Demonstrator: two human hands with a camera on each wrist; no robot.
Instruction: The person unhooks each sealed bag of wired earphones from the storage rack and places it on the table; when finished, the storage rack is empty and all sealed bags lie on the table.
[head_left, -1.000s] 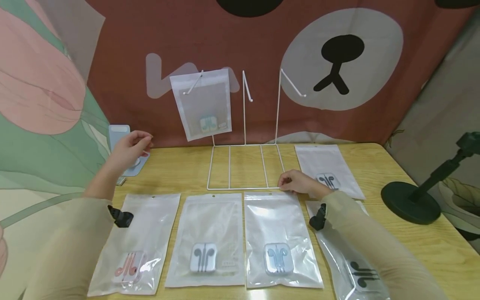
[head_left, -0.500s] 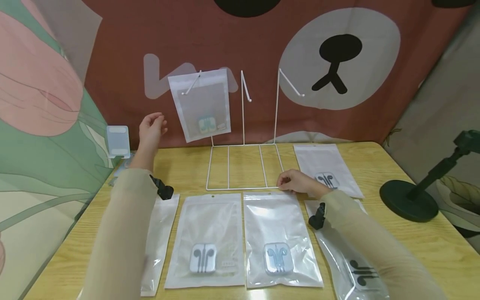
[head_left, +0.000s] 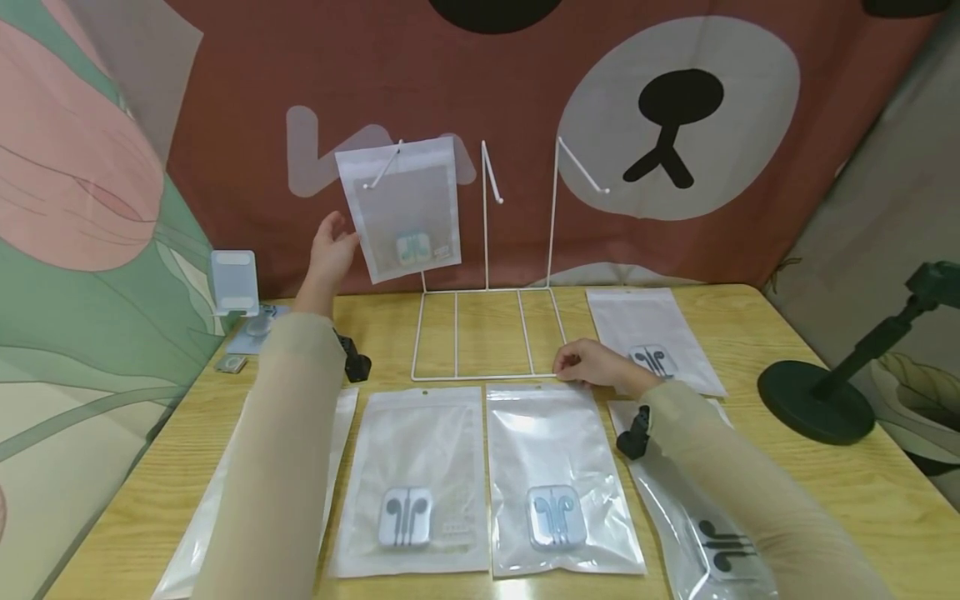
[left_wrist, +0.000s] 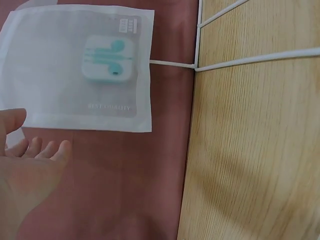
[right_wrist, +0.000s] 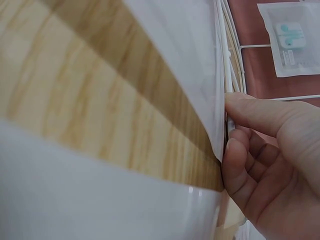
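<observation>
A frosted zip bag (head_left: 401,196) holding a teal earphone set (head_left: 414,248) hangs from the left hook of a white wire rack (head_left: 486,242). Beside the bag's lower left edge is my left hand (head_left: 330,254). In the left wrist view, the fingers of that hand (left_wrist: 32,175) are loosely spread by the bag's edge, with the thumb tip over it; whether they touch it I cannot tell. My right hand (head_left: 596,364) pinches the front right corner of the rack's base. In the right wrist view, thumb and forefinger close around the white wire (right_wrist: 230,122).
Several bagged earphone sets lie on the table, including a grey one (head_left: 405,517), a light blue one (head_left: 557,517) and one at back right (head_left: 645,321). A phone stand (head_left: 235,279) is at left, a black round-based stand (head_left: 817,400) at right. The rack's other two hooks are bare.
My left hand has moved from the phone stand at left, up and right to the hanging bag's edge. My right hand has stayed on the rack's corner.
</observation>
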